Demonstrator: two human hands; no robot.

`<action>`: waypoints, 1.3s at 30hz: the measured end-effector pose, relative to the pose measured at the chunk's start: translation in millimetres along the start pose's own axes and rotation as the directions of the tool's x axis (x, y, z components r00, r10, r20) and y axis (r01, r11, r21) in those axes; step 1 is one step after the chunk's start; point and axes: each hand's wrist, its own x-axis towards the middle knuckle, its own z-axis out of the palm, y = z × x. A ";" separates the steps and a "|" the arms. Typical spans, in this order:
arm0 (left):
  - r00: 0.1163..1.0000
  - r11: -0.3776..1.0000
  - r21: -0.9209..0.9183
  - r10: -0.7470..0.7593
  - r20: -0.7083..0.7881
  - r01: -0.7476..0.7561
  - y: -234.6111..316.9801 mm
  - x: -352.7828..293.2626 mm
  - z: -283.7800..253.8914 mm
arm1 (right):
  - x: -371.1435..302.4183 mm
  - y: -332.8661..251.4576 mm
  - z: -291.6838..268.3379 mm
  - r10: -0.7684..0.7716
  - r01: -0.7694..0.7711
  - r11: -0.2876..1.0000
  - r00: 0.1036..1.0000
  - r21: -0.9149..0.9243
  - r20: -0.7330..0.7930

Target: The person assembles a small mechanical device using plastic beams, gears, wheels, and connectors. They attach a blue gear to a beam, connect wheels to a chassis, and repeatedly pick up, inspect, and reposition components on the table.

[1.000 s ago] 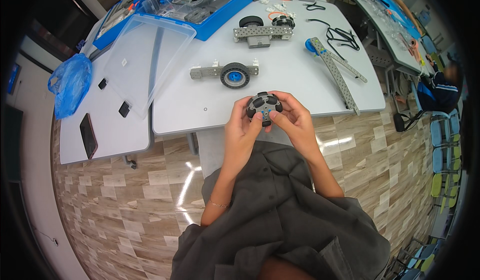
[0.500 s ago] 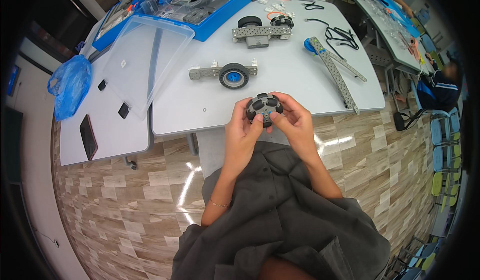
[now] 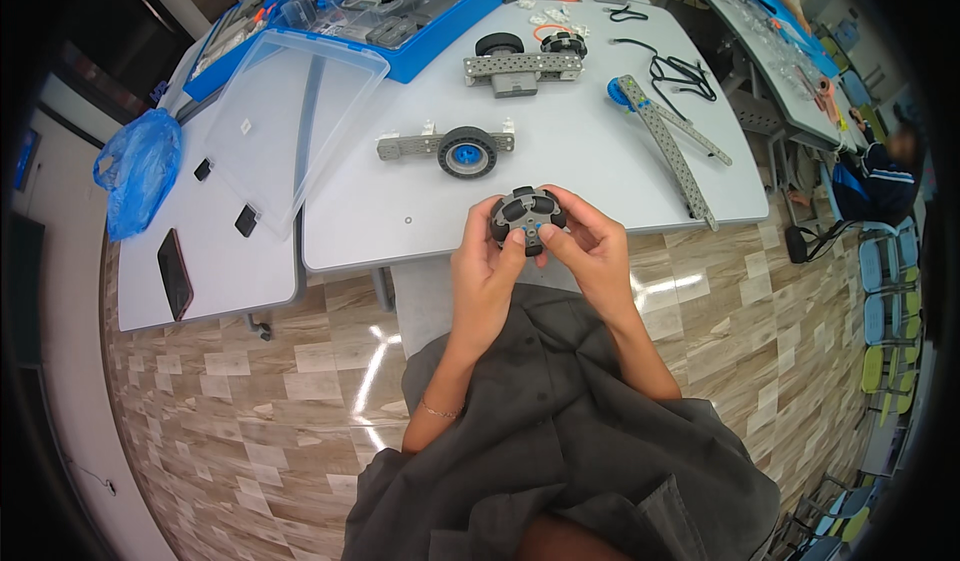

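Between my two hands is a grey omni wheel (image 3: 527, 209) with black rollers round its rim, held at the table's front edge. My left hand (image 3: 484, 251) grips its left side, thumb pressed near the hub. From the right, my right hand (image 3: 588, 246) closes on it the same way, its thumb beside small blue pieces at the centre. Beyond them on the table lies a grey perforated beam (image 3: 405, 147) carrying a black-tyred wheel (image 3: 468, 152) with a blue hub. Farther back stands a beam assembly (image 3: 520, 66) with two wheels and a grey block.
Hinged grey beams (image 3: 672, 144) with a blue gear lie at the right, near black cables (image 3: 685, 76). A blue parts bin (image 3: 430, 41) stands at the back, a clear lid (image 3: 300, 111) leaning by it. A phone (image 3: 175, 275) and blue plastic bag (image 3: 140, 176) are left.
Almost nothing differs. My hands keep their hold on the omni wheel, and the view has shifted very slightly.
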 end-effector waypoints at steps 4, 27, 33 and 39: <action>1.000 0.999 0.029 -0.023 0.013 0.022 0.7 -2.1 0.1 | -1.0 1.5 1.8 -0.015 0.015 1.000 0.999 -0.019 -0.036; 0.875 0.444 0.852 0.483 0.033 -0.277 7.2 41.5 -28.4 | 61.2 -7.8 -64.2 -0.135 -0.054 0.842 0.942 -0.537 -0.307; 0.909 0.295 0.930 0.407 0.085 -0.219 -6.3 72.8 -27.8 | 74.8 4.1 -61.0 -0.519 0.072 0.351 0.845 -0.934 -0.130; 0.872 0.507 0.812 0.489 0.003 -0.288 -11.1 66.4 -30.3 | 72.3 -0.6 -35.9 -0.706 0.316 0.143 0.697 -0.938 0.127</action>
